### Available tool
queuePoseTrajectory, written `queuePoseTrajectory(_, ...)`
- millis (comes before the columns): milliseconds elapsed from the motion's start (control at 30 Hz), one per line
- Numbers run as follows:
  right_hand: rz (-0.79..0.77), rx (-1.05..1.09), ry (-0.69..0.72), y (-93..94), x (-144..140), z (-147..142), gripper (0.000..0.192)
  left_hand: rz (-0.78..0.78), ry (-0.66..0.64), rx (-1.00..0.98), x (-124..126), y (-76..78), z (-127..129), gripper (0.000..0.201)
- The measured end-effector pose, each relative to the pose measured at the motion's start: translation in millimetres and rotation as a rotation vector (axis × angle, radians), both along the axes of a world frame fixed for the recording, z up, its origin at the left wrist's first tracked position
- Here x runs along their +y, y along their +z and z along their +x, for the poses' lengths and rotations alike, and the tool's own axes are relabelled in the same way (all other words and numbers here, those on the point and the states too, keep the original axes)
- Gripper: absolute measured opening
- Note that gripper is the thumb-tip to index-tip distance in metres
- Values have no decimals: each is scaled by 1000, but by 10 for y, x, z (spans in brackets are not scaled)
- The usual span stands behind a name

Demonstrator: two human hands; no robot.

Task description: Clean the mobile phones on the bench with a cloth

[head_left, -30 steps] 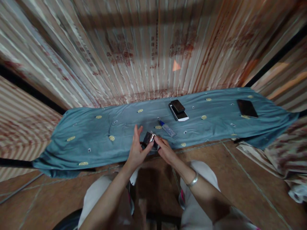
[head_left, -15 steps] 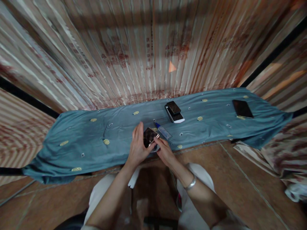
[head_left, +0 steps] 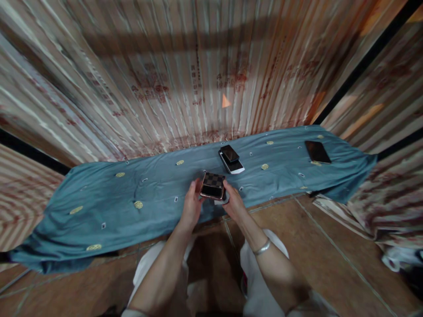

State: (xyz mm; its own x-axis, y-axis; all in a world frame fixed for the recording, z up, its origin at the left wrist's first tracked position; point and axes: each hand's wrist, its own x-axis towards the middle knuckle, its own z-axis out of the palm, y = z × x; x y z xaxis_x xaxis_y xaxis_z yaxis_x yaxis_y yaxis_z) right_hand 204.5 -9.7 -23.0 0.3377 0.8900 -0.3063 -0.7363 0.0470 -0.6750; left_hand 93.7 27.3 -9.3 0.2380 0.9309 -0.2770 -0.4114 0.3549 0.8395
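Both hands hold a small squarish flip phone, folded, with a dark checkered cover and a glossy dark strip along its near side (head_left: 212, 186), just above the blue cloth. My left hand (head_left: 191, 208) grips its left edge, fingers behind it. My right hand (head_left: 234, 201) closes on its right edge. Beneath the phone, by the right fingers, shows a pale greyish piece (head_left: 220, 202); its kind is unclear. Beyond the hands, a dark phone (head_left: 229, 152) lies on top of a white-edged phone (head_left: 236, 167).
The blue patterned cloth (head_left: 158, 185) covers a long narrow bench. A dark tablet-like slab (head_left: 317, 152) lies toward its right end. Striped curtains (head_left: 158, 88) hang behind and at the sides, with black poles (head_left: 360, 66). A white roll (head_left: 391, 259) is at the far right.
The phone has been turned so its checkered face and glossy strip face me, with a hand at each side. The blue-capped clear bottle, seen earlier beside it, is now out of sight. The view has shifted.
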Motion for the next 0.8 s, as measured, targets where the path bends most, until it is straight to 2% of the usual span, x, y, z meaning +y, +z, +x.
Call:
queuePoseTrajectory(133, -16, 25, 72, -1, -17, 28, 29, -107, -138, -89, -22, -6, 41, 29)
queuePoseTrajectory(267, -18, 59, 98, -27, -21, 69, 35, -195, -207, -141, -83, 20, 21, 23)
queuePoseTrajectory(600, -135, -56, 167, -64, -38, 19, 41, -81, -235, -115, -136, -24, -187, 25)
queuePoseTrajectory(800, -103, 17, 231, -40, -41, -32, 39, -75, -193, -108, -132, 18, -284, 23)
